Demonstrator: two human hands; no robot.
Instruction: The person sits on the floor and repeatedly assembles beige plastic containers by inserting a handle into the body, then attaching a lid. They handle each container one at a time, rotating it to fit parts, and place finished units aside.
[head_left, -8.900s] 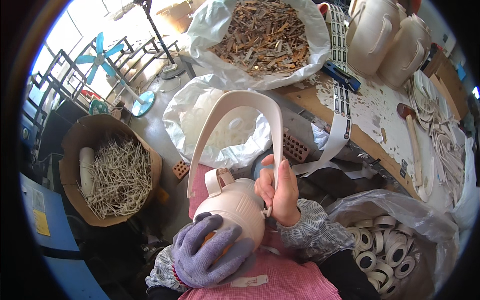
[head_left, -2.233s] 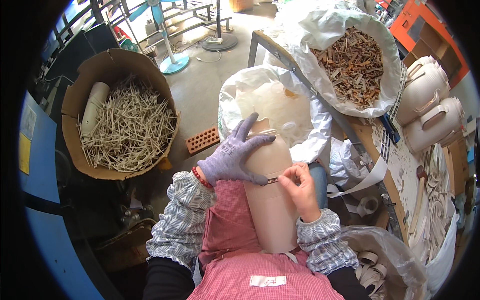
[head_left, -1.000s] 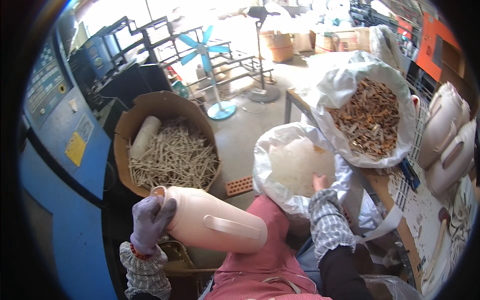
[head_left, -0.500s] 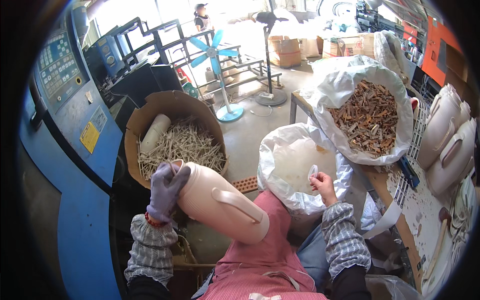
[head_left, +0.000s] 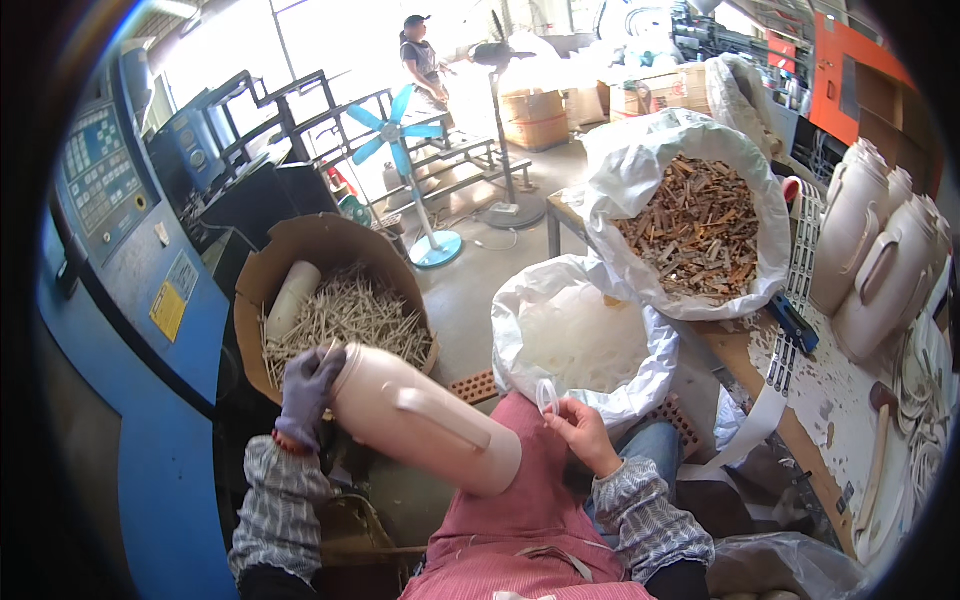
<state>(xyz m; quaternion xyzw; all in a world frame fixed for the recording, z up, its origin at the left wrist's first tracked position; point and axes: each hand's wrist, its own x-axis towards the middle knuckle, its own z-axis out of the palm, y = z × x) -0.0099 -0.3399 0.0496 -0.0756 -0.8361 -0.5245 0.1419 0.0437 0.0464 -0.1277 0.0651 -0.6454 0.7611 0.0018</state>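
Observation:
A pale pink-beige jug-shaped plastic shell [head_left: 370,405] with a side handle lies tilted across my lap, its base on the red apron [head_left: 520,440]. My left hand [head_left: 308,395], in a grey glove, is closed round the rim at its upper left end. Pinched between the bare fingers of my right hand [head_left: 588,437] is a small clear plastic piece [head_left: 546,394], oval and looking like a ring or shallow cap. This hand is at the near edge of an open white bag [head_left: 512,345] with whitish translucent contents, to the right of the shell.
A cardboard drum [head_left: 262,255] holds thin beige sticks. Brown strips fill another white sack [head_left: 600,190]. On the right bench [head_left: 815,400] stand similar shells [head_left: 880,290], a blue tool [head_left: 793,322] and a hammer [head_left: 880,440]. A blue machine [head_left: 160,420] flanks my left; a person [head_left: 420,65] stands far back.
My right hand has come left and down with the clear piece, from over the white bag toward the shell. The distant person has moved right. My view has shifted slightly.

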